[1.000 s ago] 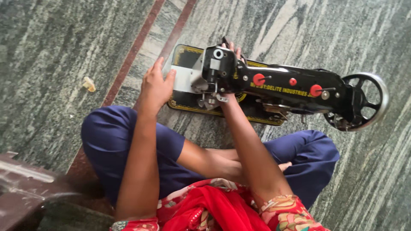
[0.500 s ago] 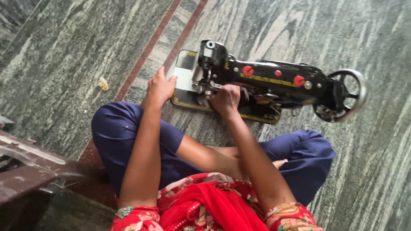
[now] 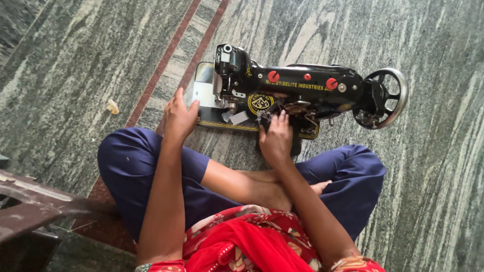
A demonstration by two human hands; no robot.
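Loosely, left hand (image 3: 180, 117) fingers rest spread at the sewing machine (image 3: 302, 93) base edge; right hand (image 3: 275, 138) pinches dark cloth (image 3: 265, 117).

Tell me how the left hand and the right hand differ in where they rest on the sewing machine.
The left hand lies with fingers spread at the pale end of the sewing machine base, near the needle; the right hand sits at the front middle edge. The left hand holds nothing visible; the right hand's fingertips press something small and dark. Both touch the machine.
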